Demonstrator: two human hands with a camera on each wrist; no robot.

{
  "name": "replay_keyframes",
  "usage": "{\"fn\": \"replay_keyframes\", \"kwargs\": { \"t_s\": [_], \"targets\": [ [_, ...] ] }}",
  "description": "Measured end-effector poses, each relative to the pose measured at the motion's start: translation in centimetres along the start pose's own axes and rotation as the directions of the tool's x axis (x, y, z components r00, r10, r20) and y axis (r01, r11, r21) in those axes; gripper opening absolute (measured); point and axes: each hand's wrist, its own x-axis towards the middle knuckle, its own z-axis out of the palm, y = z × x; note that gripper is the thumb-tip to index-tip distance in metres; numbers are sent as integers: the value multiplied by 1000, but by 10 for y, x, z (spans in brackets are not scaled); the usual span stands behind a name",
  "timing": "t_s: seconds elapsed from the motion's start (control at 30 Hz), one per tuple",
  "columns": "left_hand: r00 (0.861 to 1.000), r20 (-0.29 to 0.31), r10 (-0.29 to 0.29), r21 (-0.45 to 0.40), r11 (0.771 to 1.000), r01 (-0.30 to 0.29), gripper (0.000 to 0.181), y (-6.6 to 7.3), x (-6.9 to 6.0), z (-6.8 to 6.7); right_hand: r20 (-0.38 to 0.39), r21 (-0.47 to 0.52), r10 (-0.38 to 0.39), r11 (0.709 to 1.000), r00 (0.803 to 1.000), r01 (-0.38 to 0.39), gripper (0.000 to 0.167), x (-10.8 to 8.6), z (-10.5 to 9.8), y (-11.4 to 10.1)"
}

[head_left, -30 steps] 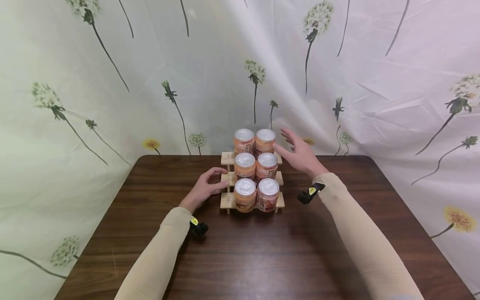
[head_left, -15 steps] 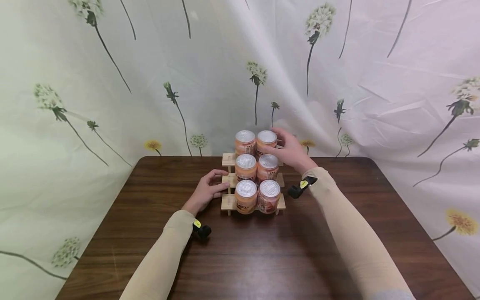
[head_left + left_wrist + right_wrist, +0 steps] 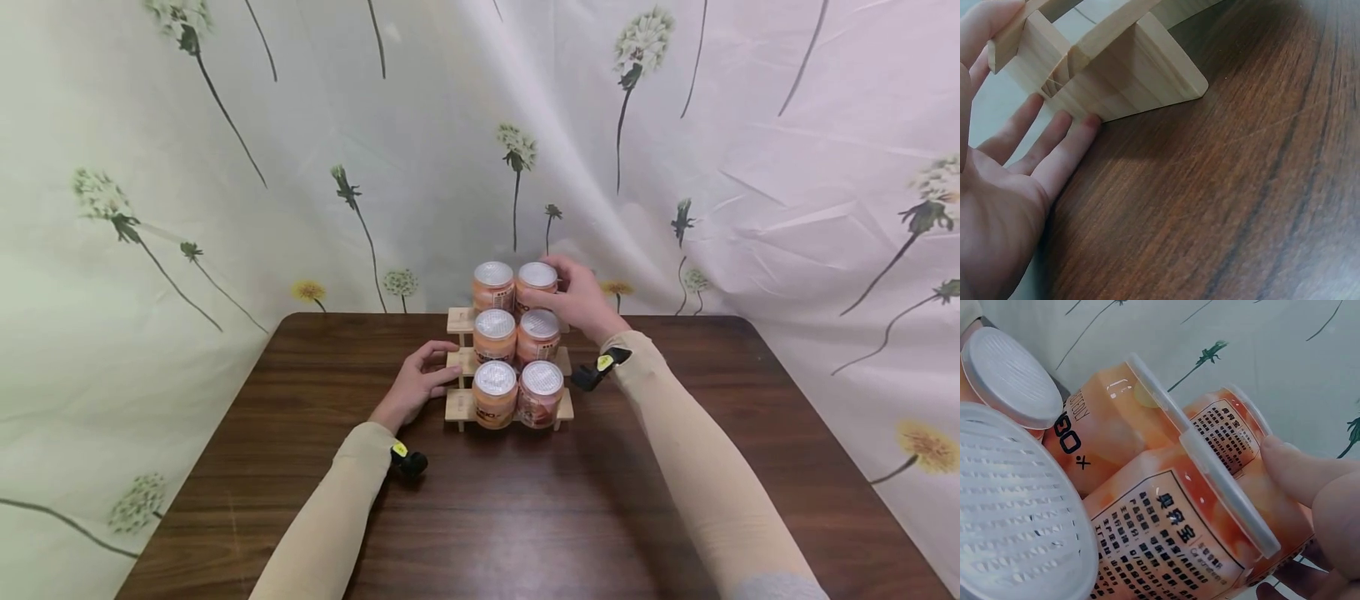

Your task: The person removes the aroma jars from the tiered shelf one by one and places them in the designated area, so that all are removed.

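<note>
A three-step wooden rack (image 3: 460, 321) stands near the table's far side, with two orange jars on each step. At the rack's left end my left hand (image 3: 412, 386) grips the middle step, thumb at the front. In the left wrist view several straight fingers of that hand touch the rack's side panel (image 3: 1147, 75). My right hand (image 3: 583, 302) holds the back-right jar (image 3: 537, 275), thumb across its front and fingers behind its right side. The middle-right jar (image 3: 1166, 540) partly hides it in the right wrist view. All lids are pale and ridged.
The brown wooden table (image 3: 495, 517) extends in front of and beside the rack. A white curtain (image 3: 420, 167) printed with dandelions hangs close behind. The front-right jar (image 3: 540, 396) and the front-left jar (image 3: 494, 396) stand on the lowest step.
My right hand has moved left from beside the rack and closed around the back-right jar. My left hand keeps its place at the rack's left end.
</note>
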Motion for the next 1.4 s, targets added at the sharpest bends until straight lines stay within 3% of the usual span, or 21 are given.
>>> {"fn": "replay_keyframes", "kwargs": {
  "t_s": [0.6, 1.03, 1.4],
  "targets": [
    [1000, -14, 13, 16, 1000, -12, 46, 1, -1, 3, -192, -31, -53, 998, 980, 48, 66, -13, -14, 16],
    [999, -32, 4, 42, 999, -3, 46, 0, -1, 2, -269, 134, 34, 991, 962, 2, 60, -25, -42, 30],
    [1000, -24, 8, 23, 1000, -8, 46, -1, -1, 3, -295, 78, 68, 996, 953, -47, 60, -45, -65, 45]
  ]
}}
